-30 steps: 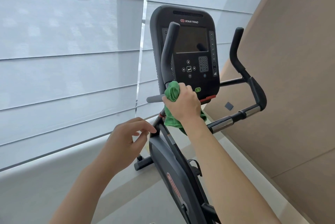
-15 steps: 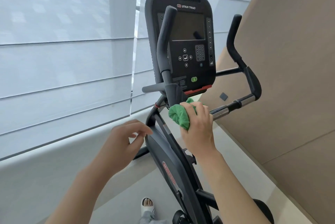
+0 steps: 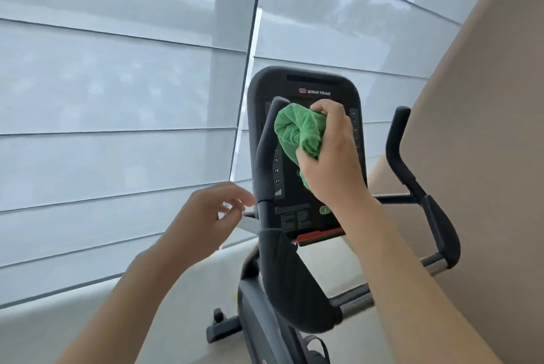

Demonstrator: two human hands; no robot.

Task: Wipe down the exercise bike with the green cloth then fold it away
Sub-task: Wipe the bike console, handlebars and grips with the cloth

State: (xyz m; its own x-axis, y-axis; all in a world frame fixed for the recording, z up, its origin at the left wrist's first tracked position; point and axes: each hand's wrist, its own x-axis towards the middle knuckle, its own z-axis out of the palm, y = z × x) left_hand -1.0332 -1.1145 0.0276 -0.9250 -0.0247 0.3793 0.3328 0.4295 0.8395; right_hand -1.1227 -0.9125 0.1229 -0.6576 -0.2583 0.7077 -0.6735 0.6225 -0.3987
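Left hand: our left hand (image 3: 206, 216) hangs in the air just left of the bike's post, fingers loosely curled, holding nothing; it is blurred.
Right hand: our right hand (image 3: 329, 157) grips the green cloth (image 3: 297, 131), fingers curled round the bunch, and presses it against the console face.
Green cloth: soft, looped microfibre, crumpled into a rounded wad; it covers the middle of the screen.
Exercise bike: we see the exercise bike (image 3: 282, 290) as matte dark-grey plastic, with a padded, rounded shroud below the console.
Console: the console (image 3: 306, 86) is an upright rounded rectangle, glossy black face, vent slots on top, red strip at its lower edge.
Handlebars: the left handlebar (image 3: 266, 151) rises curved in front of the console's left edge; the right handlebar (image 3: 418, 184) bends away, black grip over a bright metal tube.
Beyond: pale fabric blinds (image 3: 117, 98) with horizontal folds at left, a smooth tan wall panel (image 3: 485, 128) at right.
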